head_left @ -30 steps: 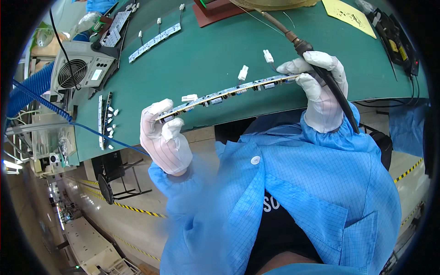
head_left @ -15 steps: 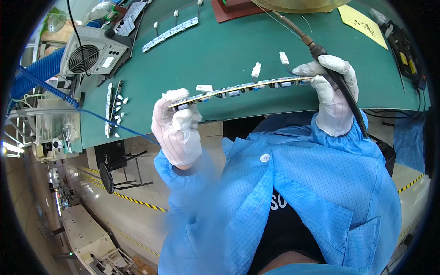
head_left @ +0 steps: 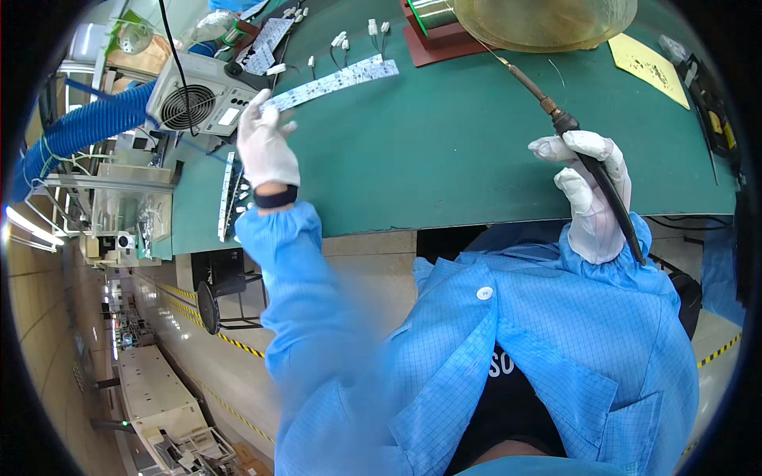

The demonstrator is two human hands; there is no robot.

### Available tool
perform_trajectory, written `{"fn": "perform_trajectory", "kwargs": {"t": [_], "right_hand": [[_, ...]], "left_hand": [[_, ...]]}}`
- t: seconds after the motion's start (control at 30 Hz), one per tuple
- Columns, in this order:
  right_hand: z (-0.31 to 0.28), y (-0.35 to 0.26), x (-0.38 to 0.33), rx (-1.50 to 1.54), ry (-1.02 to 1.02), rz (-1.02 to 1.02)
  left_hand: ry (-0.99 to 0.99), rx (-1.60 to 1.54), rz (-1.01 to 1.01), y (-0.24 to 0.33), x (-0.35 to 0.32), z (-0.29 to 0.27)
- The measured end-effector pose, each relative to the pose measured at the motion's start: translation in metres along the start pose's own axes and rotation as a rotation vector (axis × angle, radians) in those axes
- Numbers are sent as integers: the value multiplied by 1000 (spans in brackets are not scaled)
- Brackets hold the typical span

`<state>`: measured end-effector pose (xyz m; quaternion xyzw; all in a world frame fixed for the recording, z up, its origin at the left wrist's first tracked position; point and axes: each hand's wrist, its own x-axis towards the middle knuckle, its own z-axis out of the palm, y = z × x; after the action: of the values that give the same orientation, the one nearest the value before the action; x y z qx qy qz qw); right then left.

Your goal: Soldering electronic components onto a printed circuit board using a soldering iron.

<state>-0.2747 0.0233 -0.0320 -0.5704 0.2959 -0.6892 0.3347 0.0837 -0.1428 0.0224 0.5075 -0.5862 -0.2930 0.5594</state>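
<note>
My left hand [head_left: 267,147], in a white glove, reaches out at the far left of the bench. Its fingertips are at the near-left end of a long white circuit board strip [head_left: 333,84], and its thumb is spread away from the strip. Strips seem to lie side by side here, with white plugs on short wires along the far edge. My right hand [head_left: 591,186], also gloved, grips the black handle of a soldering iron [head_left: 597,163]. The iron's tip points up and left, toward a reel of solder wire [head_left: 432,11].
A grey fan unit [head_left: 202,99] and a blue ribbed hose [head_left: 79,131] stand at the left. More strips [head_left: 226,194] with loose plugs lie near the left edge. A round translucent container [head_left: 548,24], a yellow sponge sheet [head_left: 649,67] and a black tool stand [head_left: 709,103] are farther back.
The strip held between both hands has gone over to the far left, beside the other strip. My left arm has reached out there. My right hand has let go of the strip and keeps the iron.
</note>
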Motion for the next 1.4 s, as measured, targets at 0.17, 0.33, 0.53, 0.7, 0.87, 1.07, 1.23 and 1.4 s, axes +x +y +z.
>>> {"fn": "perform_trajectory", "kwargs": {"t": [0.17,0.33,0.53,0.7,0.87,1.07,1.23,1.4], "right_hand": [[4,-3,1,34,18,54],[1,0,1,-3,-8,65],[4,-8,0,-69,-72,119],[1,-2,0,-77,-47,114],[0,-2,0,-68,-25,134],[7,-8,2,-43,-57,152],[0,-1,0,-35,-68,102],[-5,0,-5,-32,-51,50]], "left_hand": [[173,1122,278,-69,24,-30],[273,1264,-38,-38,9,-66],[79,1560,-178,-99,13,-210],[-198,1297,-274,-77,23,-190],[-240,1055,-553,-57,32,-163],[283,1007,188,47,-9,-131],[92,1050,572,93,-55,-68],[-167,-23,-41,93,-106,27]]}}
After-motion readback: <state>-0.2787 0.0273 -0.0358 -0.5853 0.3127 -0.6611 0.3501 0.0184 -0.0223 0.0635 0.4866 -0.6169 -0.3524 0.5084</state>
